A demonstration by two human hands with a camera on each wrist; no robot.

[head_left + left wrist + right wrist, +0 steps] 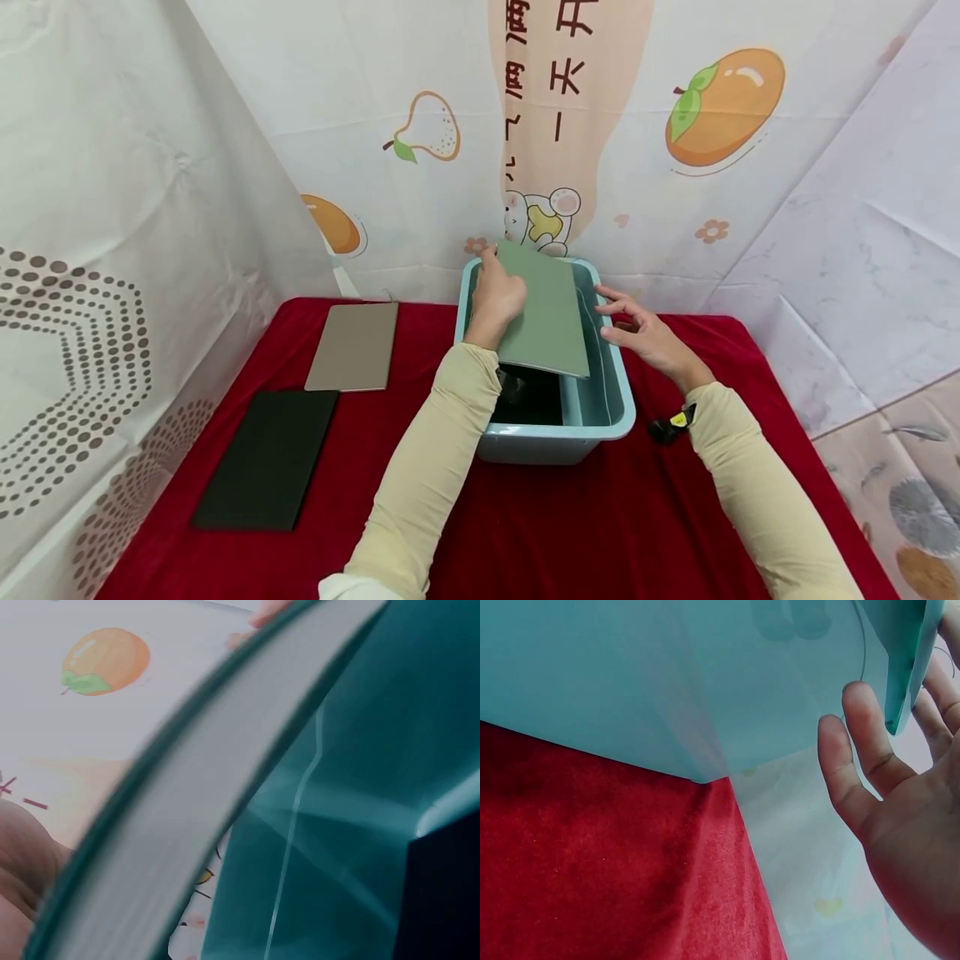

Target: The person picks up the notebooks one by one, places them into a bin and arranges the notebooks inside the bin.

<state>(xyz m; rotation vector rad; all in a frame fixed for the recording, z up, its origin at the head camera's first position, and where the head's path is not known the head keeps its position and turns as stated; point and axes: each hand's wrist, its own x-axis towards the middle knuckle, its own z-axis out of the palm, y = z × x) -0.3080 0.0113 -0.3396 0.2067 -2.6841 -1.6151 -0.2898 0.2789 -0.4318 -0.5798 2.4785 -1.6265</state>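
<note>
I've the green bk [546, 312] tilted over the bin [536, 451], L hand [497, 297] gripping its left edge, R hand [651, 340] loose nr bin; prob stiff, heavyish, best held by opp edges.

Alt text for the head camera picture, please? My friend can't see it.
A person's left hand grips a green book over a blue bin, with the right hand at its right side. On the red cloth to the left lie a beige rectangle and a black rectangle.
</note>
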